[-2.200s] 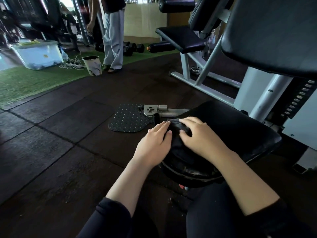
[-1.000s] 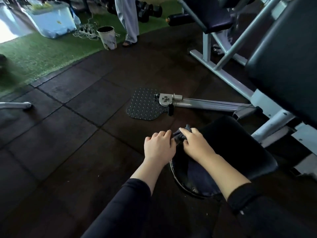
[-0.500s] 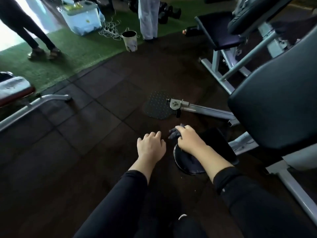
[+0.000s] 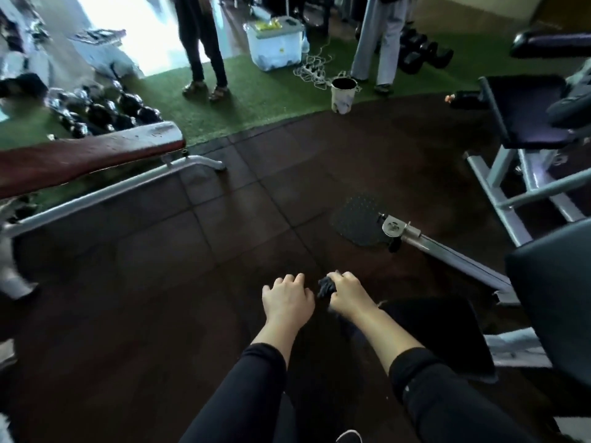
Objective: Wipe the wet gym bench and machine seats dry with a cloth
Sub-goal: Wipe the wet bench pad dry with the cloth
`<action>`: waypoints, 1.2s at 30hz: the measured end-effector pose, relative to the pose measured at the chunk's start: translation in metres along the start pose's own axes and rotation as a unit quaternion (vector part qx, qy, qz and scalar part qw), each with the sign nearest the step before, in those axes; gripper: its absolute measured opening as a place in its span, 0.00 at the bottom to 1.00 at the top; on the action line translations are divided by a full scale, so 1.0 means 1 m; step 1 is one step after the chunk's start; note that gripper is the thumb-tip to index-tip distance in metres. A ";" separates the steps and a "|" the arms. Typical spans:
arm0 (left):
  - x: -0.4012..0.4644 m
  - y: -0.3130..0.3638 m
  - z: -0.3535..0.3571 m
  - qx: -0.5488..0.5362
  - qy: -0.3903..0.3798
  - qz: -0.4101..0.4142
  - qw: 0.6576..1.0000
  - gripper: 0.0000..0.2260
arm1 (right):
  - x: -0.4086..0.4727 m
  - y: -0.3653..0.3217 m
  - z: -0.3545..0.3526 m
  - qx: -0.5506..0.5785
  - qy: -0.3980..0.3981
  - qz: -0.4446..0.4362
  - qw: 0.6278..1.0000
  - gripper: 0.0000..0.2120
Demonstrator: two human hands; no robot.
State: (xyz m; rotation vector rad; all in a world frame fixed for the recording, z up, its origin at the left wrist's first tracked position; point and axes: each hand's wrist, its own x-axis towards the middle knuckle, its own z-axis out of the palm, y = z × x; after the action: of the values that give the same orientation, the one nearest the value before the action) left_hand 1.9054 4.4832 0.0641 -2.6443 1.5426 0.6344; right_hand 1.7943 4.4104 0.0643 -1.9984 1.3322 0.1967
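Observation:
My right hand [image 4: 347, 294] is closed around a dark cloth [image 4: 327, 287], held in the air just left of the black machine seat [image 4: 438, 334]. My left hand [image 4: 287, 298] hovers beside it with fingers loosely curled and nothing in it. Both hands are off the seat, over the dark rubber floor. The machine's black backrest [image 4: 553, 298] rises at the right edge. A dark red bench [image 4: 86, 158] on a grey frame stands at the left. Another dark padded seat [image 4: 527, 113] shows at the upper right.
A studded foot plate [image 4: 358, 220] on a steel arm lies on the floor ahead. Two people stand on the green turf by a plastic box [image 4: 275, 46], a tangle of cables and a small bucket [image 4: 342, 94]. Dumbbells [image 4: 105, 110] sit on the left turf.
Both hands lifted off the machine seat; the left let go of the cloth and the right carried it leftward. The view rose and swung left, bringing the red bench in.

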 end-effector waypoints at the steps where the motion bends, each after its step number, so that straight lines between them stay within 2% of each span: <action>1: 0.002 -0.014 -0.002 -0.003 -0.003 -0.015 1.000 0.21 | 0.007 -0.013 0.006 -0.006 -0.005 -0.009 1.000 0.25; 15: 0.061 -0.251 -0.073 -0.042 -0.008 -0.193 0.980 0.19 | 0.116 -0.236 0.080 -0.050 -0.061 -0.130 0.988 0.25; 22: 0.122 -0.312 -0.112 -0.065 0.012 -0.225 0.972 0.19 | 0.183 -0.321 0.087 -0.050 -0.059 -0.183 0.980 0.23; 36: 0.337 -0.406 -0.206 -0.100 0.011 -0.286 0.953 0.20 | 0.407 -0.478 0.053 -0.053 -0.098 -0.243 0.964 0.23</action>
State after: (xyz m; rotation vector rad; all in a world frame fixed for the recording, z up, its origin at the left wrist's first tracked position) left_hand 2.4602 4.3670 0.0588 -3.0328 0.6653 0.7380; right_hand 2.4015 4.2420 0.0544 -2.2630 0.6924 0.2287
